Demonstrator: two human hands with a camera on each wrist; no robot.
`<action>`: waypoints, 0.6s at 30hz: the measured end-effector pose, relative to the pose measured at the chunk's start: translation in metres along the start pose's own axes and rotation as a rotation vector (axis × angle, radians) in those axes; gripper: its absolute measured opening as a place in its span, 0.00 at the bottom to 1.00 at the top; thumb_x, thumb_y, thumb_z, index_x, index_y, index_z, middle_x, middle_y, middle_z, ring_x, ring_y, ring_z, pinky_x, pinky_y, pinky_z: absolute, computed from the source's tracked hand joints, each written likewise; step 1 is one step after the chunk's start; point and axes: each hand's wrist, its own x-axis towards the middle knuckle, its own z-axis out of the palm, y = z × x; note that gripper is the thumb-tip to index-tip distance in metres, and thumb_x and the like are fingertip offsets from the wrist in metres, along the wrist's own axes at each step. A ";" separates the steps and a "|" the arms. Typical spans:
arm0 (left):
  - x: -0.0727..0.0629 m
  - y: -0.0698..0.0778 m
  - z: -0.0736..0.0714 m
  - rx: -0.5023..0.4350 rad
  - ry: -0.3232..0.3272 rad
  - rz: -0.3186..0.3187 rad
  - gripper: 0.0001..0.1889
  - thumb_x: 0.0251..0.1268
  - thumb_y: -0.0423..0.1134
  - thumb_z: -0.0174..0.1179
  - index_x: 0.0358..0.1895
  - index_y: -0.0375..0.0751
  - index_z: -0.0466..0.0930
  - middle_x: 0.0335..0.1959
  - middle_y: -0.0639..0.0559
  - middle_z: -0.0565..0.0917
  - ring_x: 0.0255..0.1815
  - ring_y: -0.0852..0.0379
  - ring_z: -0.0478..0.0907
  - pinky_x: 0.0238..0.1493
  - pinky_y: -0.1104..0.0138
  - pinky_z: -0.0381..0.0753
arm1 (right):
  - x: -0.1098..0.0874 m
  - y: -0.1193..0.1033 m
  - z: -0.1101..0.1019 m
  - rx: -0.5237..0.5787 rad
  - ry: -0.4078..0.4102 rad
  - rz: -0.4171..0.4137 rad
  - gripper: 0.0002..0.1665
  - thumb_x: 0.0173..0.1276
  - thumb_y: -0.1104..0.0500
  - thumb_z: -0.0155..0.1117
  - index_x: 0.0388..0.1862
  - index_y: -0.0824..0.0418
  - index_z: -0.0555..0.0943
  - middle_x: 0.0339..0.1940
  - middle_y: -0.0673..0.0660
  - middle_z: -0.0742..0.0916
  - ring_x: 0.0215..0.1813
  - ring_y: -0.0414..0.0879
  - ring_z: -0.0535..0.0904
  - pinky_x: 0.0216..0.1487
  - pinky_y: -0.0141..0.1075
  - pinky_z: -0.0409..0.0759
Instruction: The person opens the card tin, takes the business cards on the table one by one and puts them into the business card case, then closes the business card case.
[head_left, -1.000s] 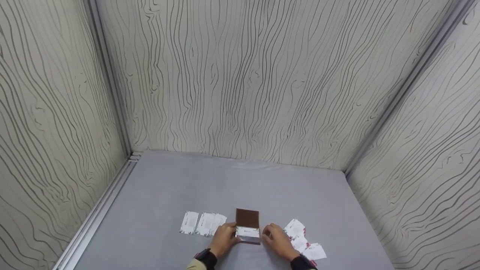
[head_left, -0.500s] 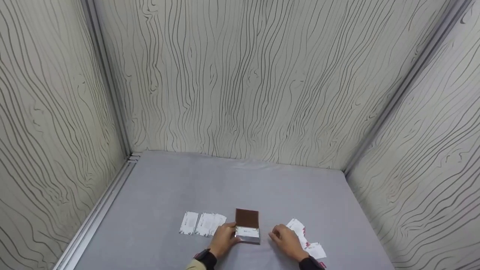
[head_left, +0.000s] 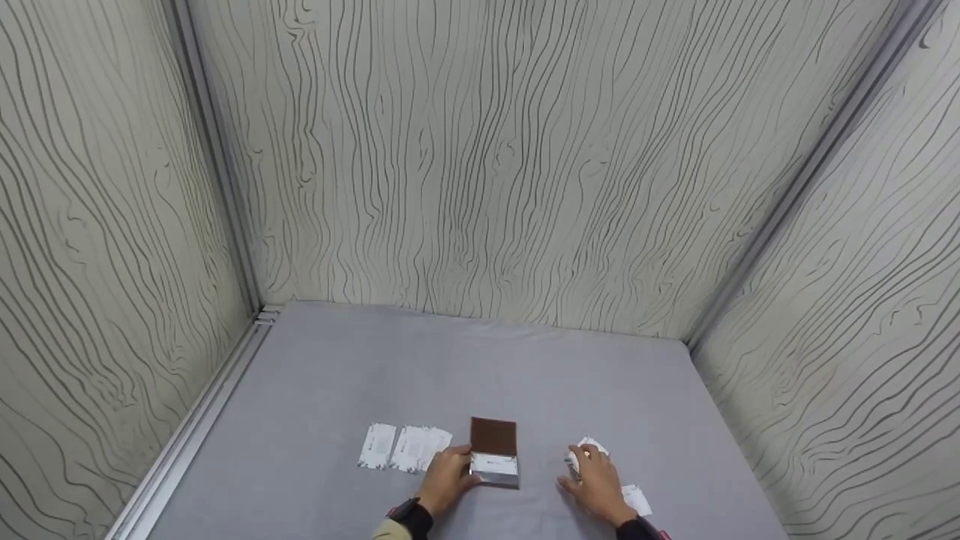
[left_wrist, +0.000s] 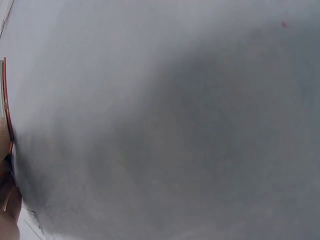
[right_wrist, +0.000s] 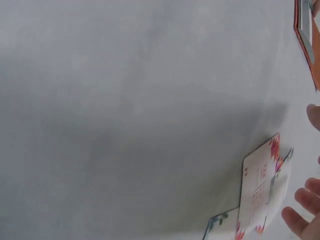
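A brown business card case (head_left: 493,436) stands with its lid raised and white cards (head_left: 495,464) in its metal tray. My left hand (head_left: 445,477) grips the case at its left side, thumb near the front corner. In the left wrist view only a few fingers (left_wrist: 6,200) show beside the case's reddish edge (left_wrist: 6,100). My right hand (head_left: 597,484) is over the loose cards at the right, thumb spread from the fingers. The right wrist view has its fingertips (right_wrist: 295,220) close beside white cards with red flowers (right_wrist: 257,185).
Left of the case lie more white cards (head_left: 411,448), one (head_left: 378,445) a little apart from the others. Another card (head_left: 636,499) lies right of my right hand. Grey cloth (head_left: 480,375) covers the table, with patterned panels (head_left: 480,165) around it.
My right hand has moved right, from beside the case to over the loose cards, and its fingers have spread. The left hand stays on the case.
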 end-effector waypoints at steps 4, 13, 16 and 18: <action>0.001 0.000 0.000 -0.016 -0.021 -0.027 0.16 0.51 0.38 0.73 0.41 0.31 0.87 0.49 0.37 0.84 0.51 0.41 0.81 0.52 0.52 0.77 | -0.006 0.009 -0.004 0.007 -0.047 0.036 0.38 0.52 0.51 0.78 0.56 0.70 0.76 0.52 0.68 0.78 0.54 0.66 0.74 0.48 0.60 0.73; 0.002 -0.003 0.004 -0.026 -0.001 -0.001 0.15 0.50 0.36 0.73 0.40 0.31 0.87 0.49 0.36 0.84 0.50 0.42 0.82 0.52 0.53 0.78 | -0.017 0.022 -0.011 0.004 -0.110 0.093 0.45 0.53 0.47 0.77 0.59 0.76 0.73 0.55 0.76 0.77 0.57 0.71 0.72 0.55 0.64 0.69; 0.001 -0.004 0.004 -0.014 -0.018 -0.016 0.16 0.50 0.38 0.73 0.41 0.32 0.87 0.49 0.37 0.84 0.50 0.42 0.82 0.52 0.52 0.77 | -0.020 0.023 -0.013 0.011 -0.153 0.123 0.47 0.53 0.47 0.77 0.60 0.77 0.71 0.55 0.77 0.76 0.57 0.72 0.72 0.56 0.64 0.68; 0.001 -0.003 0.004 -0.008 -0.038 -0.036 0.17 0.51 0.39 0.73 0.42 0.32 0.87 0.50 0.37 0.84 0.51 0.42 0.81 0.52 0.52 0.77 | -0.022 0.025 -0.014 0.023 -0.185 0.142 0.47 0.54 0.48 0.77 0.61 0.78 0.70 0.56 0.77 0.75 0.58 0.72 0.71 0.56 0.65 0.68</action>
